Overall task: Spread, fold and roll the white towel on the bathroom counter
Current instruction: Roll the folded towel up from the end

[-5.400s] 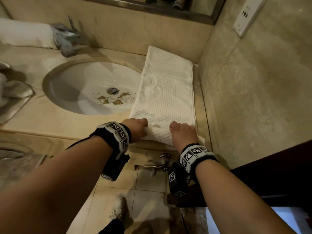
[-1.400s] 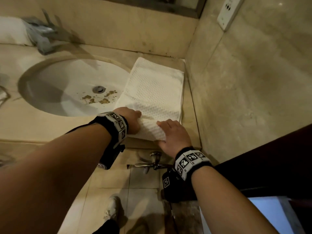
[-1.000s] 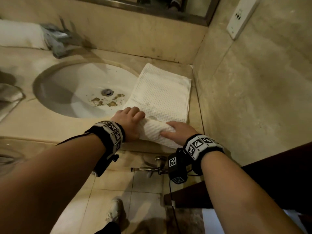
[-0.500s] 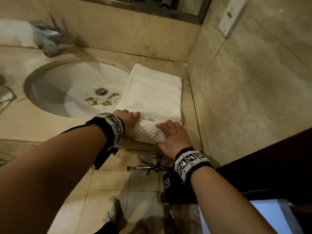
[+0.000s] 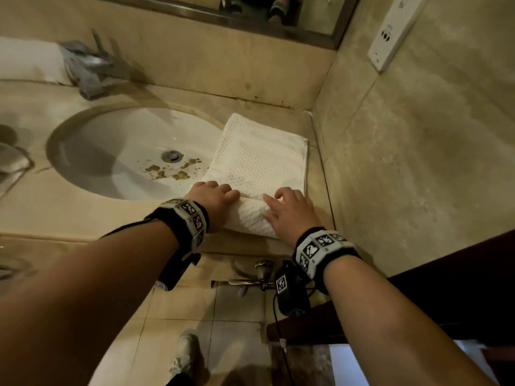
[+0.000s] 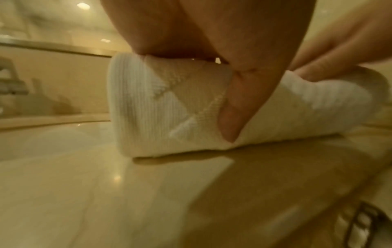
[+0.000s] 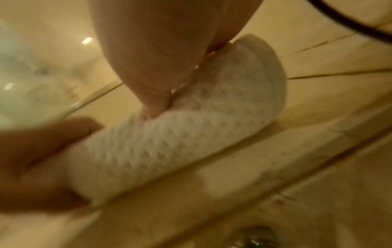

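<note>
**Both hands on a half-rolled towel at the counter's front edge**

Nearest, below the counter edge, a metal fitting [image 5: 262, 274] sticks out over the tiled floor, and a light shoe [image 5: 182, 355] shows at the bottom of the head view.

On the front of the counter [image 5: 55, 215] lies the white towel [image 5: 262, 160], its near end wound into a thick roll running left to right. The left hand [image 5: 213, 203] sits on the roll's left end, fingers curled over the top; in the left wrist view its thumb [image 6: 239, 107] presses against the roll's near face, so the hand grips the roll between thumb and fingers. The right hand [image 5: 291, 210] rests on the right part of the roll, fingers bent over the top with the tips touching the flat cloth just beyond; the right wrist view is blurred but shows the thumb pushed against the roll's near side.

Beyond the hands the rest of the towel lies flat, reaching toward the back wall, its left edge overhanging the sink [image 5: 92, 151] rim. The sink bowl holds brown specks near the drain [image 5: 172, 156]. Farther back stands the tap [image 5: 86, 69], and a wall socket [image 5: 390, 34] sits high on the right wall.
</note>
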The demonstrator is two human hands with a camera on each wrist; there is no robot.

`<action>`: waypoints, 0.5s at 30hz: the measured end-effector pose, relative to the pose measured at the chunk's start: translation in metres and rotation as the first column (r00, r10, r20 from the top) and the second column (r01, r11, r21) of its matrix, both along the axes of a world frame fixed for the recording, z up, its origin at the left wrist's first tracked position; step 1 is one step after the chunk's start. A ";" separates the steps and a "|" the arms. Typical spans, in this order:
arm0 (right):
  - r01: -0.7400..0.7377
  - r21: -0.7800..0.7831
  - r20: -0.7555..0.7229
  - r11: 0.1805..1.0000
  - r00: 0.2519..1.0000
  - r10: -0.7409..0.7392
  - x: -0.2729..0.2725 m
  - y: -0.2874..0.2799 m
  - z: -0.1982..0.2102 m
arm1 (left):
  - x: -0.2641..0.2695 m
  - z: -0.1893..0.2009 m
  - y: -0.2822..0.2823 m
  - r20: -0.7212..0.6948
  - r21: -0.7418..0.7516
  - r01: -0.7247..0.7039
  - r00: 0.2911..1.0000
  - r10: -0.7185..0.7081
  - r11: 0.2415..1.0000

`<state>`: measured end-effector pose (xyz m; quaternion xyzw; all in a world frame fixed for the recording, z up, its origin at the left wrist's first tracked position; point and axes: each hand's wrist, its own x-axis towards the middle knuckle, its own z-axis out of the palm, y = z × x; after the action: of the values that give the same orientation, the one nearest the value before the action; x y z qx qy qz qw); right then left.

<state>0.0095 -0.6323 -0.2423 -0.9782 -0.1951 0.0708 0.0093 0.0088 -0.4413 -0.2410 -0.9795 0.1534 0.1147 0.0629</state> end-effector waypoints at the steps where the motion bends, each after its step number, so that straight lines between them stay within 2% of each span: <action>1: -0.019 -0.019 0.000 1.000 1.000 0.019 -0.006 -0.002 -0.003 | 0.005 0.004 0.000 -0.036 -0.015 -0.010 0.999 0.009 1.000; 4: -0.061 -0.052 -0.060 0.997 0.996 0.058 -0.020 -0.010 -0.010 | 0.018 0.013 0.003 -0.189 -0.023 -0.009 0.982 0.004 1.000; 7: -0.061 0.010 -0.027 0.998 0.998 0.061 -0.020 -0.012 -0.011 | 0.019 0.017 0.004 -0.287 -0.028 -0.015 0.958 0.006 1.000; 9: -0.017 0.083 -0.072 0.996 0.997 0.023 -0.016 -0.011 -0.004 | 0.013 0.016 0.005 -0.235 -0.026 0.002 0.972 -0.008 1.000; 11: 0.060 0.165 -0.196 0.985 0.980 -0.027 -0.008 -0.012 0.005 | 0.004 0.012 0.006 -0.098 -0.024 0.042 0.994 -0.044 0.999; 13: 0.148 0.255 -0.395 0.955 0.918 -0.037 0.002 -0.014 0.012 | -0.005 0.009 0.008 0.021 0.001 0.102 0.995 -0.102 0.995; 15: 0.230 0.346 -0.537 0.910 0.844 -0.009 0.008 -0.016 0.010 | -0.010 0.005 0.007 0.068 0.089 0.147 0.986 -0.153 0.985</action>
<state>0.0171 -0.6482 -0.2320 -0.9093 -0.1327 0.2926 0.2645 -0.0008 -0.4341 -0.2359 -0.9652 0.2196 0.0791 0.1179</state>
